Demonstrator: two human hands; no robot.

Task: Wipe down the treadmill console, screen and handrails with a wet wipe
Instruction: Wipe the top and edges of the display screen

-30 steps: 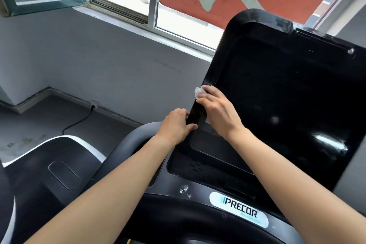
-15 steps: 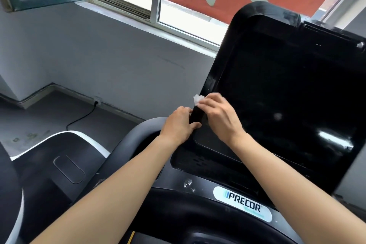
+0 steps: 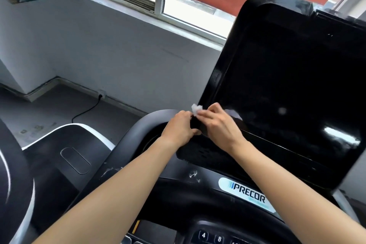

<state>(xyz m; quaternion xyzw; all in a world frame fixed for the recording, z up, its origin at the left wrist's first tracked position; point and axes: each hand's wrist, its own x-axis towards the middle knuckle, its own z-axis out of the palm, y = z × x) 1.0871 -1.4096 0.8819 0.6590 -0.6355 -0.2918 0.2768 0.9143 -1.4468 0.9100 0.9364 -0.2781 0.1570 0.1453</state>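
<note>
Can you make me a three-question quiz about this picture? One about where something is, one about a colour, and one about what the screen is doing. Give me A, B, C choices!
1. Where is the wipe?
A. on the floor
B. at the screen's lower left edge
C. on the number keys

2. What colour is the wipe?
A. white
B. blue
C. yellow

3. Is the screen on?
A. yes, showing a video
B. yes, showing numbers
C. no, it is dark

Answers:
1. B, as the right hand pinches the wipe against that edge, with the left hand beside it.
2. A, as the bit poking out above the fingers is white.
3. C, as the glass is black with only glare on it.
</note>
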